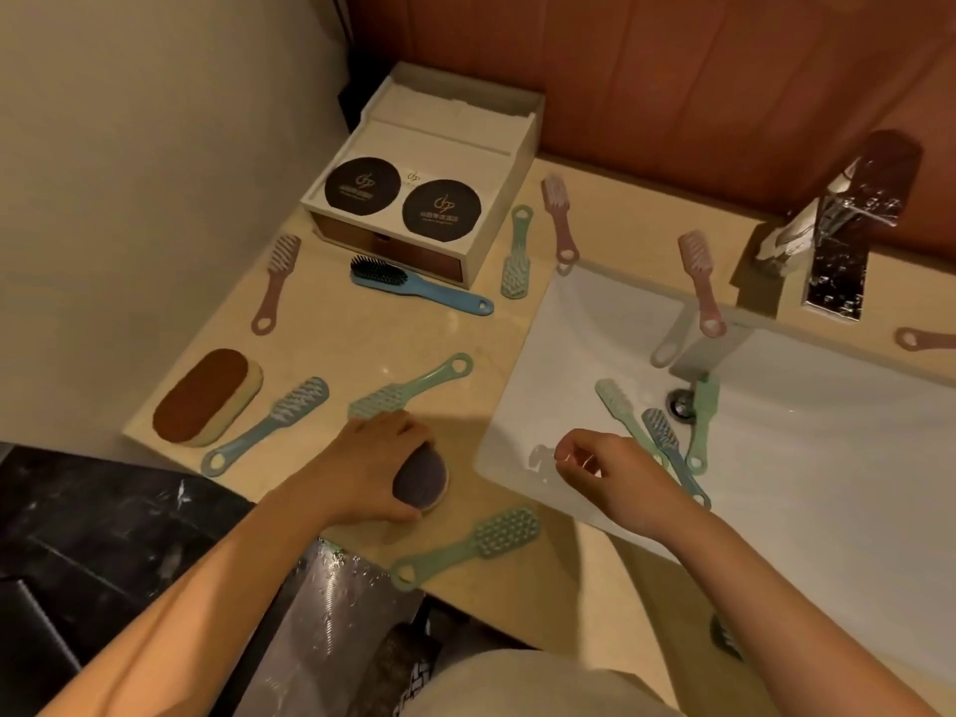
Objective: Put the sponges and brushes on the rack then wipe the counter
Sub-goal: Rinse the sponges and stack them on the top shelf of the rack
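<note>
left hand (380, 465) clamps the purple sponge (421, 478) on the desk (362, 344); right hand (602, 470) hovers loosely curled, holding nothing. lift the sponge straight, clearing the green brush (468, 545) just beside.

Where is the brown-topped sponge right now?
The brown-topped sponge lies on the counter at the far left of the head view, near the front edge, beside a blue brush and well left of the sink.

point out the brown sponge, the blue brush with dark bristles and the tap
brown sponge (204, 396), head view, middle of its brown top face
blue brush with dark bristles (414, 287), head view, on the blue body where handle meets head
tap (848, 235), head view, on the chrome body
</note>
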A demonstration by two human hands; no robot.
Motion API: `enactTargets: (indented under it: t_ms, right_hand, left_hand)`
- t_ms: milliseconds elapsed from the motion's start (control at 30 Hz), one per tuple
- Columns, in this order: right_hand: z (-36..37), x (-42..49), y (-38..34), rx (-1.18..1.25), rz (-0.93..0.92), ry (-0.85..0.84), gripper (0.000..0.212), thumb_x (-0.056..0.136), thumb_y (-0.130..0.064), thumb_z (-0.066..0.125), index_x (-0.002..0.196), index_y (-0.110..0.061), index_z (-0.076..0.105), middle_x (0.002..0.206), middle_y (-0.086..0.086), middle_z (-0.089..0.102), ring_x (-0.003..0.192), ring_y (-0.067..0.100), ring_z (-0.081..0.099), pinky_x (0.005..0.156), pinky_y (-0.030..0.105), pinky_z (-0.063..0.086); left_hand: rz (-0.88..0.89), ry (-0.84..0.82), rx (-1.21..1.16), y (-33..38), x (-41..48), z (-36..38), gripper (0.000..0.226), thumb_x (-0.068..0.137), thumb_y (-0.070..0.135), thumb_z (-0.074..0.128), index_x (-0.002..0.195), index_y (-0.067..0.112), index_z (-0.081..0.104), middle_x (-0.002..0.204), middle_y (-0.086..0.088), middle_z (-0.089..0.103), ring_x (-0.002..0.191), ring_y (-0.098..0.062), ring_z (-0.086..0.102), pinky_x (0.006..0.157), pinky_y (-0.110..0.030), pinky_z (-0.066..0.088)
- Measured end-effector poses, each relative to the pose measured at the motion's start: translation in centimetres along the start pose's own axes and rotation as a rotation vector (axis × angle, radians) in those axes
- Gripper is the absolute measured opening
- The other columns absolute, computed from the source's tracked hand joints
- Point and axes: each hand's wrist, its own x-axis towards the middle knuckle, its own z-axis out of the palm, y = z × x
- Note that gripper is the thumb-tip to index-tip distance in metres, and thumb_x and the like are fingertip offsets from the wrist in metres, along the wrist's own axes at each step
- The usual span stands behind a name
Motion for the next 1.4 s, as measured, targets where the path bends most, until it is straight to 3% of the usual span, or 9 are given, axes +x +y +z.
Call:
enactTargets:
  t_ms: [167, 333, 433, 567, 733, 900, 1067, 1200, 1400]
  right_hand:
    - [0.8, 0.6, -1.9, 0.11, -0.028, -0.004, 0.008, 0.089, -0.027, 0.057, 0.095, -0.032, 0.056, 0.094, -0.004, 0.063, 0.083, 0.015, 0.059, 0.078, 0.029, 0.048]
    - [0.4, 1.6, -6.7, 0.397, -0.108, -0.026, 0.078, 0.081, -0.028, 0.069, 0.144, -0.03, 0.023, 0.128, -0.013, 0.042, 0.118, 0.006, 0.043, 0.097, 0.02, 0.036]
    - [0.1, 2.7, -8.8, 0.469, -0.177, -0.05, 0.087, 0.081, -0.028, 0.07, 0.146, -0.035, 0.013, 0.13, -0.016, 0.042, 0.118, 0.005, 0.046, 0.099, 0.021, 0.04]
    - [0.0, 4.0, -10.6, 0.547, -0.201, 0.024, 0.075, 0.081, -0.025, 0.07, 0.139, -0.037, 0.023, 0.109, -0.027, 0.048, 0.097, -0.005, 0.055, 0.082, 0.015, 0.05]
    - [-0.2, 4.8, -10.9, 0.687, -0.183, 0.134, 0.056, 0.082, -0.024, 0.068, 0.123, -0.042, 0.034, 0.1, -0.019, 0.05, 0.089, 0.001, 0.057, 0.082, 0.025, 0.052]
    - [0.2, 4.9, -9.3, 0.695, -0.109, 0.284, 0.054, 0.083, -0.032, 0.065, 0.124, -0.044, 0.032, 0.106, -0.022, 0.046, 0.098, 0.006, 0.052, 0.078, 0.019, 0.045]
    - [0.2, 5.1, -8.3, 0.66, -0.067, 0.257, 0.053, 0.084, -0.035, 0.063, 0.124, -0.047, 0.031, 0.115, -0.01, 0.049, 0.105, 0.017, 0.053, 0.081, 0.025, 0.044]
    - [0.5, 5.2, -8.0, 0.637, -0.049, 0.253, 0.056, 0.082, -0.035, 0.065, 0.127, -0.044, 0.031, 0.124, -0.001, 0.048, 0.106, 0.019, 0.053, 0.082, 0.028, 0.046]
    - [0.2, 4.7, -7.5, 0.639, -0.019, 0.247, 0.06, 0.083, -0.033, 0.065, 0.131, -0.042, 0.031, 0.116, -0.006, 0.048, 0.096, 0.008, 0.055, 0.075, 0.022, 0.049]
  left_hand:
    - [-0.03, 0.215, -0.529, 0.2, 0.2, -1.6, 0.061, 0.053, 0.064, 0.063, 0.107, 0.041, 0.048, 0.111, 0.018, 0.05, 0.097, 0.0, 0.048, 0.084, -0.019, 0.041]
    - [-0.042, 0.374, -1.024, 1.3, 1.2, -3.5, 0.044, 0.066, 0.037, 0.073, 0.106, 0.032, 0.055, 0.092, 0.014, 0.06, 0.077, 0.011, 0.056, 0.07, -0.011, 0.045]
    - [-0.128, 0.361, -1.217, 1.8, 1.6, -4.4, 0.052, 0.082, 0.026, 0.069, 0.127, 0.019, 0.044, 0.101, 0.004, 0.063, 0.086, 0.0, 0.061, 0.078, -0.02, 0.051]
    - [-0.232, 0.27, -1.373, 1.9, 1.1, -5.0, 0.082, 0.062, 0.057, 0.064, 0.132, 0.027, 0.035, 0.121, -0.002, 0.059, 0.106, -0.02, 0.061, 0.087, -0.041, 0.053]
    - [-0.429, 0.428, -1.101, -1.9, 0.6, -6.4, 0.041, 0.093, 0.044, 0.047, 0.128, 0.022, 0.044, 0.132, -0.005, 0.049, 0.115, -0.019, 0.049, 0.097, -0.036, 0.039]
    - [-0.803, 0.413, -0.413, -10.7, -1.3, -4.2, 0.067, 0.087, 0.044, 0.054, 0.143, 0.017, 0.029, 0.148, -0.012, 0.03, 0.134, -0.035, 0.03, 0.11, -0.05, 0.025]
    - [-0.903, 0.273, -0.376, -14.8, -2.2, -2.3, 0.091, 0.078, 0.047, 0.066, 0.146, 0.013, 0.016, 0.147, -0.016, 0.03, 0.135, -0.037, 0.028, 0.111, -0.053, 0.021]
    - [-0.935, 0.238, -0.279, -15.0, -2.0, -2.1, 0.083, 0.075, 0.048, 0.069, 0.138, 0.01, 0.03, 0.136, -0.017, 0.043, 0.125, -0.038, 0.039, 0.104, -0.051, 0.031]
    - [-0.791, 0.56, -0.445, -10.9, -1.6, -5.7, 0.065, 0.072, 0.046, 0.071, 0.118, 0.006, 0.049, 0.112, -0.017, 0.055, 0.101, -0.035, 0.054, 0.082, -0.039, 0.045]
